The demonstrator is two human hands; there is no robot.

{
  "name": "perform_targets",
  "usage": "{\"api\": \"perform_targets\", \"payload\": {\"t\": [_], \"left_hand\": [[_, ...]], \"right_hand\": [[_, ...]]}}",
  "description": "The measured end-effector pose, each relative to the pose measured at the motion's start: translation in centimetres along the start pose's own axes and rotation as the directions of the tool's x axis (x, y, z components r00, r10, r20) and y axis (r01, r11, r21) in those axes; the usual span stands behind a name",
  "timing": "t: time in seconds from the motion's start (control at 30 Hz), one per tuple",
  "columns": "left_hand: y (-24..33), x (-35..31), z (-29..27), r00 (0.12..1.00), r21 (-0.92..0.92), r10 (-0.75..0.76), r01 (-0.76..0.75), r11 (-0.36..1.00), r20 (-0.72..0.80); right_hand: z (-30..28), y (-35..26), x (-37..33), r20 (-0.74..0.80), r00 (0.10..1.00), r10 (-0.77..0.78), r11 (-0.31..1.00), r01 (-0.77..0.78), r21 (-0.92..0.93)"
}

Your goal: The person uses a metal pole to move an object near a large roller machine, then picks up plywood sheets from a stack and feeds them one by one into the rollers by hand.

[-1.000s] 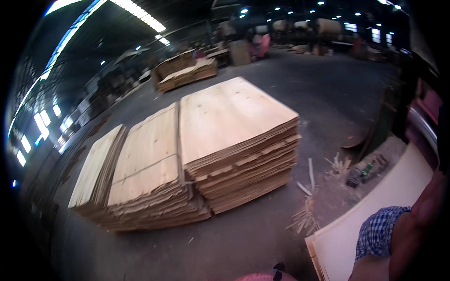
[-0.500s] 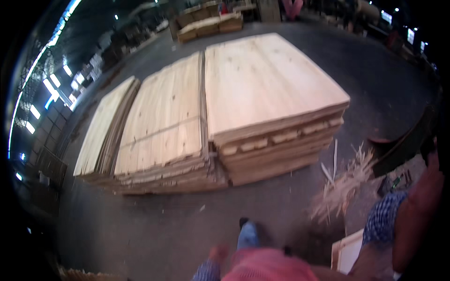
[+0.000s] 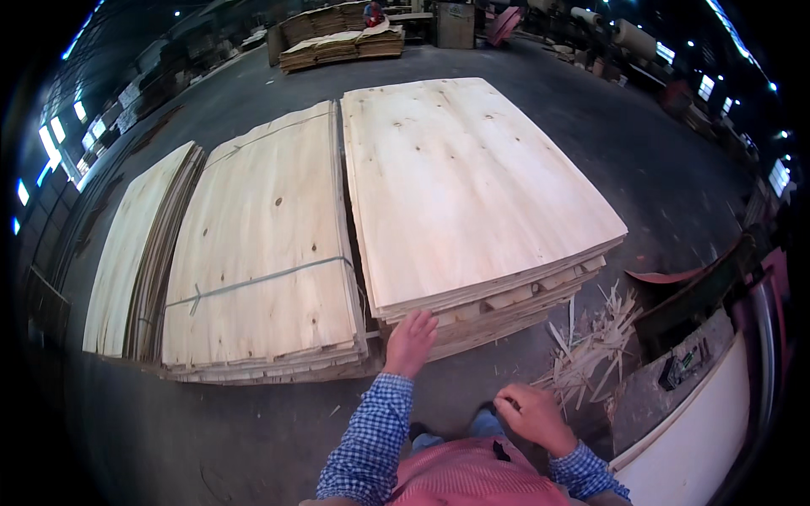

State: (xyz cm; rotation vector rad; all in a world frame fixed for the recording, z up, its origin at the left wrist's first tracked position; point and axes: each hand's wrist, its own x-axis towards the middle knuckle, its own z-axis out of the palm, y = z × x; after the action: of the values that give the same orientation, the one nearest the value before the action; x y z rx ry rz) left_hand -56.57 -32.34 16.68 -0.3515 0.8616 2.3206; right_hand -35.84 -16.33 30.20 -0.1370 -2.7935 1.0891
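Note:
A tall stack of pale wood veneer sheets (image 3: 481, 177) stands in front of me, its top sheet dotted with small knots. My left hand (image 3: 412, 341) is at the near edge of this stack, close to its left corner, fingers stretched forward. Whether the fingertips touch the sheets I cannot tell. Lower and to the right, in front of my body, my right hand (image 3: 536, 417) is closed with curled fingers. What it holds, if anything, is hidden. Left of the first stack is a second veneer stack (image 3: 261, 228), tied with cord (image 3: 261, 278).
A narrower stack of veneer (image 3: 135, 253) stands at the far left. Splintered wood strips (image 3: 595, 341) lie on the floor at right, beside a bench (image 3: 666, 388) with small tools and a pale board (image 3: 692, 438). Farther back, a person (image 3: 374, 14) is by more veneer piles (image 3: 342, 49).
My left hand has risen from the lower edge to the near edge of the stack. My right arm has come from the far right to before my body. The view has turned and moved closer.

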Motion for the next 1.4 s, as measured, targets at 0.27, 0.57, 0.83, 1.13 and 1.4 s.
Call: {"api": "perform_targets", "payload": {"t": [0.27,0.57,0.83,1.13,1.4], "left_hand": [[-0.8,5.4,1.2,0.958,-0.140,-0.106,0.070,0.988,-0.267],[-0.7,6.7,-1.1,0.932,-0.170,-0.079,0.019,0.985,-0.355],[3.3,3.2,3.7,0.779,0.040,-0.085,0.140,0.989,-0.622],[5.2,6.1,2.8,0.991,0.292,-0.039,0.074,0.954,-0.124],[6.3,7.9,1.2,0.966,0.297,0.082,-0.155,0.942,0.245]], "right_hand": [[-0.2,5.9,6.5,0.041,0.991,0.131,0.988,-0.134,0.076],[-2.5,13.4,18.8,0.155,0.988,-0.006,0.997,-0.007,0.080],[-2.6,18.6,26.1,0.000,1.000,0.019,0.998,-0.019,0.052],[0.4,18.4,23.6,-0.020,0.999,0.035,0.993,-0.037,-0.112],[0.7,19.0,22.9,0.040,0.997,-0.062,0.938,0.072,-0.338]]}}
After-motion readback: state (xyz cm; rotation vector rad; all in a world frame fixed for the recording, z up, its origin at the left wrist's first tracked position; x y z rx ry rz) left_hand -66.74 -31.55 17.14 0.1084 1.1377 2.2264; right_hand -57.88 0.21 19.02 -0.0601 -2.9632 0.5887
